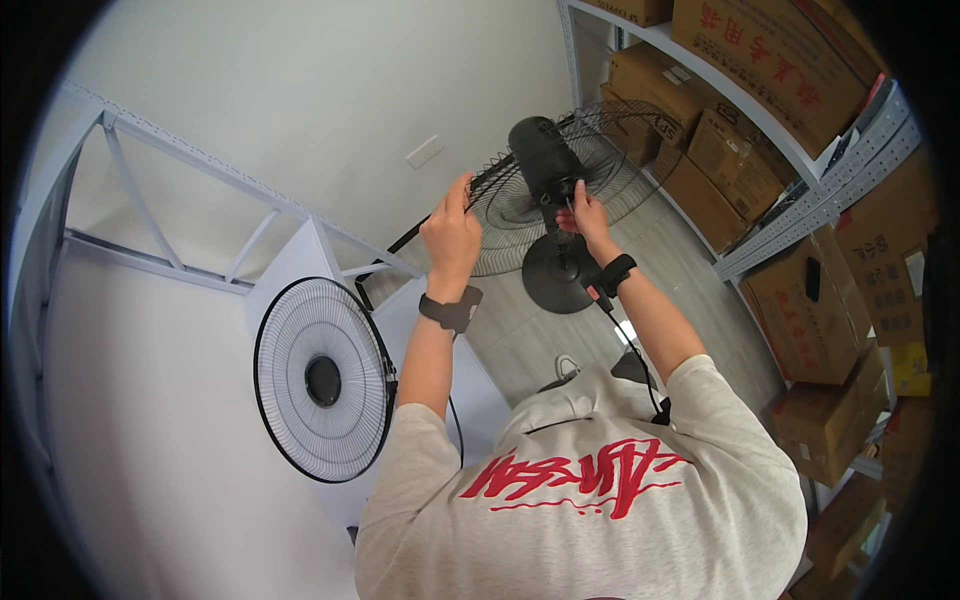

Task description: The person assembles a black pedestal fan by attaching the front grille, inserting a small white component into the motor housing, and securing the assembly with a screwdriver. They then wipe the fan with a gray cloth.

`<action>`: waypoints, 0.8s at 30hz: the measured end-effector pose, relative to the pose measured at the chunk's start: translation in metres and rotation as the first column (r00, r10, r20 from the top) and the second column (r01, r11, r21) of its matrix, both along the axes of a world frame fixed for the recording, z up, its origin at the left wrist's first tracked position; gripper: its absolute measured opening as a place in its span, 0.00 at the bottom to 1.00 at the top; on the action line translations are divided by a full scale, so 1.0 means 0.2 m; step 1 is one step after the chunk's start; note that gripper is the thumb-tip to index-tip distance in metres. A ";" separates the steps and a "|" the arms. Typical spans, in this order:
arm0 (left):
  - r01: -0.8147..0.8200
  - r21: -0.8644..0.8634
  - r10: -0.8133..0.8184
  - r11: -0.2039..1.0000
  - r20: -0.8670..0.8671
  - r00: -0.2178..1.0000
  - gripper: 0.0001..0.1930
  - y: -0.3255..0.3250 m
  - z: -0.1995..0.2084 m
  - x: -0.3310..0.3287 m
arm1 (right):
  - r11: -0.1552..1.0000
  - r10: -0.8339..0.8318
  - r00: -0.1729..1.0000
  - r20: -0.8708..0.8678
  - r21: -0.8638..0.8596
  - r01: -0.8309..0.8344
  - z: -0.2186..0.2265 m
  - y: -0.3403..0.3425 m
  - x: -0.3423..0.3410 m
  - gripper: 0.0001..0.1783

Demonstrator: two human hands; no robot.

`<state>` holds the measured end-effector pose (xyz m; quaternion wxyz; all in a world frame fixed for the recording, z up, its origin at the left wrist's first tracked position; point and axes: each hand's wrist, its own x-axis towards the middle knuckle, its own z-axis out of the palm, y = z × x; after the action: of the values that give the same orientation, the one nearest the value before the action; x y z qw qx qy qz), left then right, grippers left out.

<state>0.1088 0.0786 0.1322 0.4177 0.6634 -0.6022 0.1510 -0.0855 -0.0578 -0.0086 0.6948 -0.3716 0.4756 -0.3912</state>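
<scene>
A black pedestal fan [545, 160] stands ahead of me, its dark motor housing facing me and its round base [560, 275] on the floor. Its rear wire guard [500, 225] spreads out behind the motor. My left hand [452, 238] is closed on the guard's left rim, fingertips curled over the wires. At the neck just below the motor, my right hand [586, 222] is closed with the thumb pointing up; its fingers partly hide what they grip there. A separate round front grille [300, 385] with a dark centre disc and black rim stands to my left.
A white metal rack frame [190, 150] with a white board runs along the left. Shelving [735, 95] on the right carries several cardboard boxes [740, 160], with more boxes [800, 300] stacked nearer me. A pale wall [330, 80] rises behind the fan, above grey tiled floor [500, 350].
</scene>
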 end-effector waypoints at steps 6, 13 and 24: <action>-0.041 -0.056 0.040 0.998 -0.021 0.999 0.20 -0.02 -0.02 0.02 | 0.929 -0.171 0.916 -0.364 -0.370 0.026 -0.01 0.05 0.04 0.48; -0.063 -0.097 0.063 0.993 -0.010 0.998 0.18 -0.06 -0.05 0.06 | 0.918 -0.240 0.815 -0.528 -0.396 0.014 0.09 0.04 0.08 0.48; -0.073 -0.105 0.069 0.992 -0.042 0.997 0.16 -0.09 -0.04 0.04 | 0.798 -0.296 0.838 -0.458 -0.601 -0.047 0.03 0.06 0.03 0.46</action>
<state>0.1171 0.0607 0.1241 0.4582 0.6642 -0.5610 0.1849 -0.0789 -0.0457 -0.0020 0.3568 -0.6279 0.5274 -0.4475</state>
